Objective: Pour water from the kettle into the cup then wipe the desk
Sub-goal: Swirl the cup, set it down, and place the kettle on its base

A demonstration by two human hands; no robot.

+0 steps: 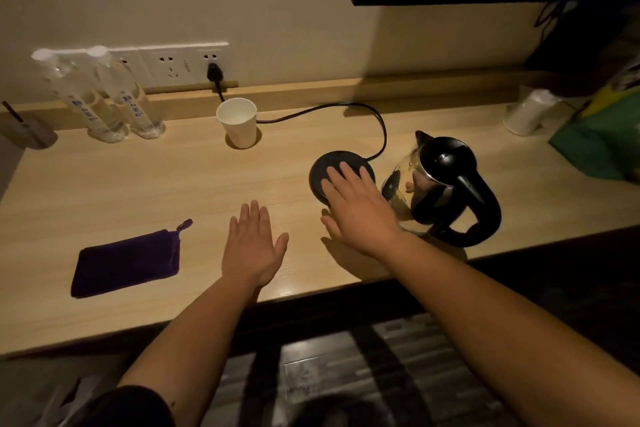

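the glass-bodied electric kettle with a black lid and black loop handle (446, 184) stands on the light wooden desk (156, 184), off its round black power base (337, 168), just to the right of it and close to the desk's front edge. its spout points away toward the wall and its handle faces the person. the white paper cup (238, 122) stands upright farther back and to the left, well apart from the kettle, with the black power cord (346, 107) running past it from the wall socket to the base.

the right hand (360, 208) hovers flat, fingers spread and holding nothing, over the near side of the base and just beside the kettle's glass wall. the left hand (254, 246) is likewise spread and empty, low over bare desk. the folded dark purple cloth with a hanging loop (126, 262) lies flat to the left, untouched.

judged from this, nothing has been poured yet, and the risks lie in the first move. the right hand is at the glass side rather than the handle, so a sideways brush could nudge the kettle toward the edge, and the glass may be hot. the carry to the cup crosses the cord, which could snag. the paper cup is light, so a spout touching its rim could tip it toward the two clear plastic water bottles (104, 97).
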